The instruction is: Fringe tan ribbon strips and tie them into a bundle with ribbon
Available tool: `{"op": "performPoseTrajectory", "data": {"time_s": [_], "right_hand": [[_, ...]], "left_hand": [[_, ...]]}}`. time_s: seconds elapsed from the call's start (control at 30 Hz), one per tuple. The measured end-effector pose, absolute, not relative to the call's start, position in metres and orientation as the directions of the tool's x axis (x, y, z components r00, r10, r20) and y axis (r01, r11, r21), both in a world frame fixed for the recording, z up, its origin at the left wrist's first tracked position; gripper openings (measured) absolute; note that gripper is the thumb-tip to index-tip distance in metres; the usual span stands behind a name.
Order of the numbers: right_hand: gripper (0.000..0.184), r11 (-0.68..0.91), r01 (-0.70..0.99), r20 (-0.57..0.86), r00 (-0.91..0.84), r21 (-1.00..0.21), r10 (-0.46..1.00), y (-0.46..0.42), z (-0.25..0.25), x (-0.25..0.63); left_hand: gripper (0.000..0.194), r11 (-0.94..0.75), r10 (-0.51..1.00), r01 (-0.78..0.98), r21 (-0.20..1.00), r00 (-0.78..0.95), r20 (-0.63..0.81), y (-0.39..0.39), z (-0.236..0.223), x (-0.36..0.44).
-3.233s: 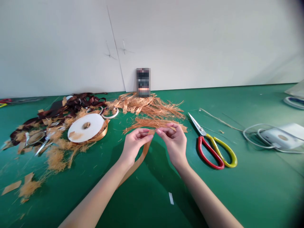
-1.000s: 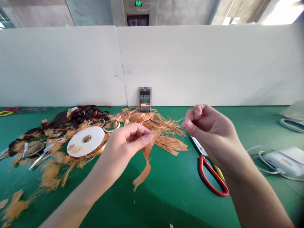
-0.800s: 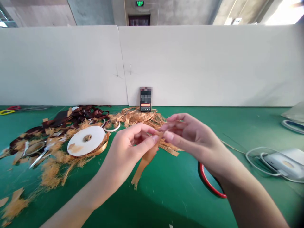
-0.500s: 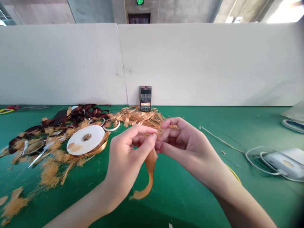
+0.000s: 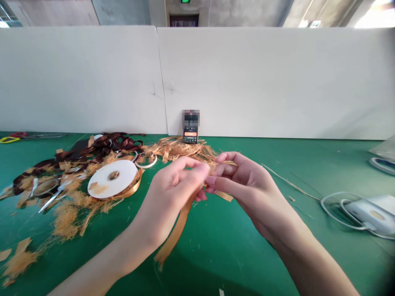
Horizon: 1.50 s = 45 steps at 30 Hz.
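My left hand (image 5: 177, 187) pinches the top end of a strip of orange ribbon (image 5: 173, 234), which hangs down toward the green table (image 5: 216, 255). My right hand (image 5: 243, 185) meets it from the right, with its fingertips closed on the same end of the ribbon. Both hands are raised above the table's middle. Just behind them lies a heap of orange ribbon shreds (image 5: 182, 150).
A white ribbon spool (image 5: 112, 179) lies at the left among orange fluff and dark brown ribbon scraps (image 5: 101, 144). Small scissors (image 5: 51, 197) lie further left. A phone (image 5: 190, 126) leans on the white partition. A white device with a cable (image 5: 361, 209) sits at the right.
My right hand came back from the right and closed on the ribbon's top end beside my left hand. The hanging ribbon swung, and the red and yellow scissors are now hidden behind my right arm.
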State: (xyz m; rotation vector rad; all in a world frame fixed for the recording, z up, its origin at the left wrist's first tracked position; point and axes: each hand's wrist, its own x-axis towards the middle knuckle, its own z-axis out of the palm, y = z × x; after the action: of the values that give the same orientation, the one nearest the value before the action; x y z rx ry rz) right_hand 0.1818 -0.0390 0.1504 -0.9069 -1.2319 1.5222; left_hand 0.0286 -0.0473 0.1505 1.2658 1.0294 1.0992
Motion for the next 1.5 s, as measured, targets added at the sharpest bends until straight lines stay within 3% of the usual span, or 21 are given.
{"op": "performPoseTrajectory", "data": {"time_s": [0.17,0.3,0.53,0.73,0.97,1.2,1.4,1.5], "right_hand": [[0.027,-0.078,-0.092,-0.053,-0.241,-0.993,0.969,-0.038,0.156,0.189],[0.026,-0.001,-0.032,0.004,-0.16,-0.999,0.987,-0.036,0.157,0.196],[0.033,0.025,0.055,0.017,-0.145,-0.998,0.989,-0.036,0.157,0.197],[0.03,0.097,0.089,0.106,0.101,-0.991,0.989,-0.031,0.157,0.202],[0.033,0.029,0.15,0.004,-0.166,-0.988,0.986,-0.033,0.155,0.198],[0.039,0.062,0.297,0.059,-0.019,-0.953,0.998,-0.031,0.147,0.195],[0.035,0.129,0.455,0.222,0.158,-0.881,0.962,-0.022,0.145,0.207],[0.034,0.082,0.417,0.145,0.12,-0.905,0.982,-0.018,0.144,0.211]], "left_hand": [[0.019,0.006,0.978,0.146,0.989,0.204,-0.036,-0.043,0.152,0.028],[0.022,0.02,0.979,0.21,0.978,0.196,-0.062,-0.041,0.149,0.027],[0.024,0.036,0.967,0.229,0.973,0.237,-0.091,-0.044,0.147,0.028],[0.025,0.064,0.968,0.177,0.982,0.227,-0.104,-0.044,0.148,0.028],[0.022,0.031,0.964,0.202,0.979,0.251,-0.082,-0.04,0.144,0.028],[0.022,-0.007,0.959,0.267,0.964,0.275,-0.069,-0.037,0.135,0.032],[0.023,0.041,0.952,0.283,0.958,0.279,-0.124,-0.034,0.132,0.035],[0.02,0.027,0.95,0.276,0.961,0.292,-0.111,-0.03,0.126,0.032]]}}
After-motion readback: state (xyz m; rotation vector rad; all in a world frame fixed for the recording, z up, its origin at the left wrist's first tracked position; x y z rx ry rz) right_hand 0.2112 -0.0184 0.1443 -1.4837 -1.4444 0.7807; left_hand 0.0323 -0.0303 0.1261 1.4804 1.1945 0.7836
